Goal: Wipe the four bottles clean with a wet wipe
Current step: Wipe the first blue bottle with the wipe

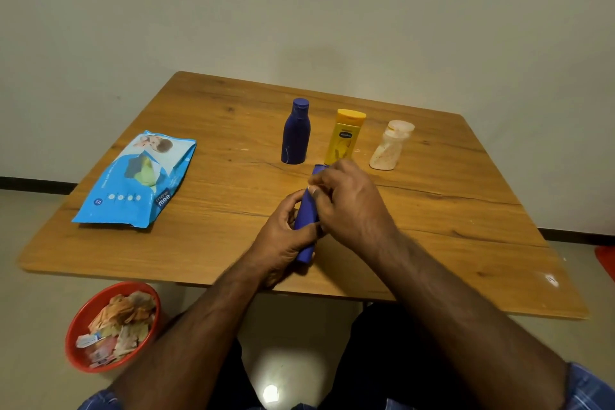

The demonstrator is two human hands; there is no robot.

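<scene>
My left hand (286, 233) grips a blue bottle (307, 220) that lies tilted over the near middle of the wooden table (199, 243), its cap pointing away from me. My right hand (346, 200) curls over the bottle's upper part; a small white bit of wipe shows under its fingers, mostly hidden. Three bottles stand upright in a row behind: a dark blue bottle (296, 133), a yellow bottle (344, 136) and a clear whitish bottle (391, 146).
A blue wet-wipe pack (136, 180) lies on the table's left side. A red bowl (80, 329) full of used scraps sits on the floor, below the table's near left edge. A wall stands close behind the table.
</scene>
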